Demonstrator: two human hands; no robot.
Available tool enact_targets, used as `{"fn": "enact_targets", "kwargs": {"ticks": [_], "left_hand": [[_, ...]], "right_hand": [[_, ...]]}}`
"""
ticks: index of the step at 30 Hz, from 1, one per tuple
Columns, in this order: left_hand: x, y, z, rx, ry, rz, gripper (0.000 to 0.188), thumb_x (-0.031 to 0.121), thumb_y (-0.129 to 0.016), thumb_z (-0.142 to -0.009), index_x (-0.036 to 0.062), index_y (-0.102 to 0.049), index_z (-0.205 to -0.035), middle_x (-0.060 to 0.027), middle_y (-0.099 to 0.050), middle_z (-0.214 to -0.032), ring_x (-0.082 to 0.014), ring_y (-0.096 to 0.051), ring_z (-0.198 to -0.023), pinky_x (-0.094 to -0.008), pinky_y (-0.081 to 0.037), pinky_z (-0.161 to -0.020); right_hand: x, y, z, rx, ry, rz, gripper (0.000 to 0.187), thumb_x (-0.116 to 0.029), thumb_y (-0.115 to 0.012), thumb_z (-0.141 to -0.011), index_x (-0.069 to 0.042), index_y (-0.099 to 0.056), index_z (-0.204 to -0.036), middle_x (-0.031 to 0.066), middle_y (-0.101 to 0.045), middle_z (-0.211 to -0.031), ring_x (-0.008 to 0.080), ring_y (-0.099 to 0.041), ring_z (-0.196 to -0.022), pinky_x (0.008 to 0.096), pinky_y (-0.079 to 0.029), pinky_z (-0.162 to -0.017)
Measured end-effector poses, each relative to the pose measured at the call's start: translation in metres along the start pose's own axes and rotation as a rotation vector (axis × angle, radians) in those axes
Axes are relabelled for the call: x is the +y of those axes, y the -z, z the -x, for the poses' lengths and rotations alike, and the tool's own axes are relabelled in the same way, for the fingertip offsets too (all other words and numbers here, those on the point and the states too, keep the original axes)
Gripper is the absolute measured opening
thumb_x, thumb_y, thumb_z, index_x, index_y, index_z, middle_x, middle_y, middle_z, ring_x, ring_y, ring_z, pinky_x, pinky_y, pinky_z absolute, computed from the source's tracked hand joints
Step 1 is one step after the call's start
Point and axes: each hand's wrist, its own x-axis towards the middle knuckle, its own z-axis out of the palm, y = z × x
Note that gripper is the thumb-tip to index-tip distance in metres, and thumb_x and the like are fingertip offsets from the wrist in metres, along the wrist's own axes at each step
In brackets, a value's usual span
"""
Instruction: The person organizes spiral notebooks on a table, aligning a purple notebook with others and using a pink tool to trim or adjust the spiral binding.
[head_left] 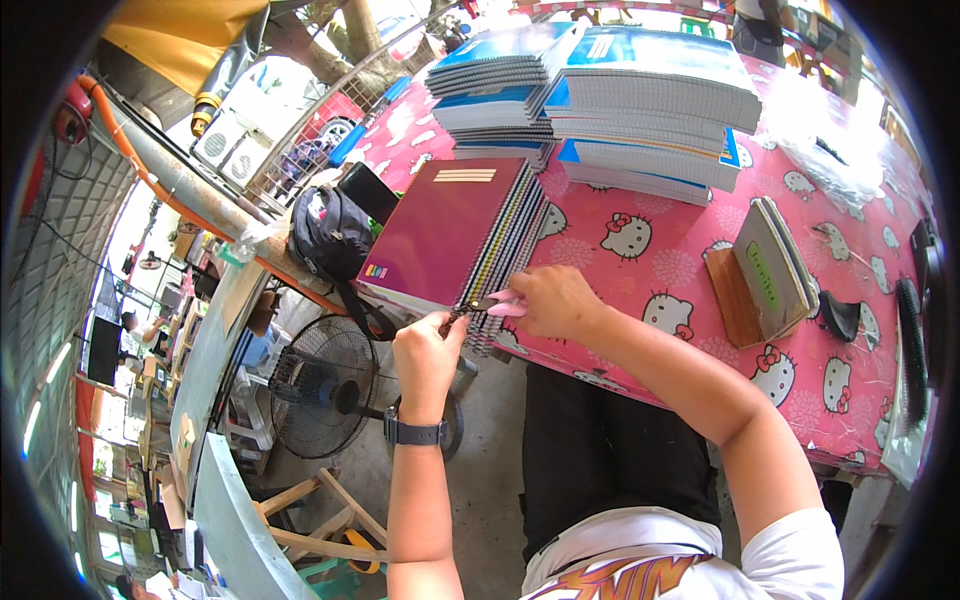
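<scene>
A stack of spiral-bound notebooks (440,225) with a maroon cover on top lies at the table's near left edge, its coils (512,245) facing right. My right hand (562,302) is closed round the pink handles of small pliers (508,304). The pliers' metal jaws are at the stack's near corner, beside the coil ends. My left hand (425,362), with a dark watch on the wrist, pinches a dark coil end at that same corner. Whether the jaws touch the wire is too small to tell.
Tall piles of blue-covered notebooks (650,85) stand at the back. A wooden stand with a small notebook (770,265) is on the right, near clear plastic (820,150). A black bag (330,235) sits left of the stack, above a floor fan (325,385).
</scene>
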Motion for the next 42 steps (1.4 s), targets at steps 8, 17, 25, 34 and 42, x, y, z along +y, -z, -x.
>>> {"fn": "enact_targets", "kwargs": {"ticks": [8, 17, 25, 34, 42], "left_hand": [[-0.006, 0.000, 0.005, -0.024, 0.068, 0.143, 0.023, 0.014, -0.070, -0.079, -0.0056, -0.068, -0.091, -0.0122, -0.069, -0.071, -0.0113, -0.063, -0.062, -0.0265, -0.049, -0.059], [-0.006, -0.002, 0.004, -0.018, 0.090, 0.144, 0.021, 0.014, -0.071, -0.078, -0.0048, -0.069, -0.087, -0.0099, -0.068, -0.068, -0.0104, -0.062, -0.060, -0.0255, -0.049, -0.058], [-0.006, -0.007, 0.005, 0.040, 0.018, 0.084, 0.021, 0.014, -0.072, -0.077, -0.0052, -0.068, -0.084, -0.0091, -0.066, -0.066, -0.0105, -0.060, -0.057, -0.0256, -0.047, -0.055], [-0.018, -0.011, 0.008, 0.041, 0.113, 0.265, 0.021, 0.014, -0.071, -0.079, -0.0061, -0.067, -0.085, -0.0036, -0.064, -0.066, -0.0070, -0.056, -0.058, -0.0232, -0.046, -0.054], [-0.018, -0.013, 0.011, 0.008, 0.135, 0.265, 0.026, 0.016, -0.071, -0.078, -0.0079, -0.067, -0.087, -0.0141, -0.068, -0.072, -0.0148, -0.063, -0.060, -0.0268, -0.049, -0.059]], "right_hand": [[0.008, -0.006, 0.010, 0.156, 0.049, 0.056, 0.036, -0.027, -0.073, -0.063, -0.007, -0.057, -0.089, 0.0085, -0.059, -0.090, 0.0286, -0.056, -0.091, 0.0426, -0.046, -0.077], [0.000, -0.007, 0.011, 0.191, 0.069, 0.101, 0.038, -0.027, -0.073, -0.061, -0.007, -0.057, -0.089, 0.0100, -0.059, -0.088, 0.0284, -0.056, -0.089, 0.0420, -0.046, -0.076], [-0.004, -0.007, 0.009, 0.130, 0.068, 0.125, 0.033, -0.037, -0.069, -0.073, -0.007, -0.059, -0.083, 0.0106, -0.061, -0.079, 0.0301, -0.062, -0.079, 0.0420, -0.048, -0.068], [0.004, -0.005, 0.008, 0.021, -0.044, -0.038, 0.032, -0.035, -0.071, -0.069, -0.006, -0.060, -0.078, 0.0120, -0.063, -0.077, 0.0317, -0.063, -0.078, 0.0440, -0.049, -0.067], [0.006, -0.009, 0.013, 0.142, 0.087, 0.151, 0.042, -0.029, -0.073, -0.064, -0.007, -0.060, -0.097, 0.0089, -0.059, -0.088, 0.0283, -0.056, -0.087, 0.0409, -0.044, -0.076]]}}
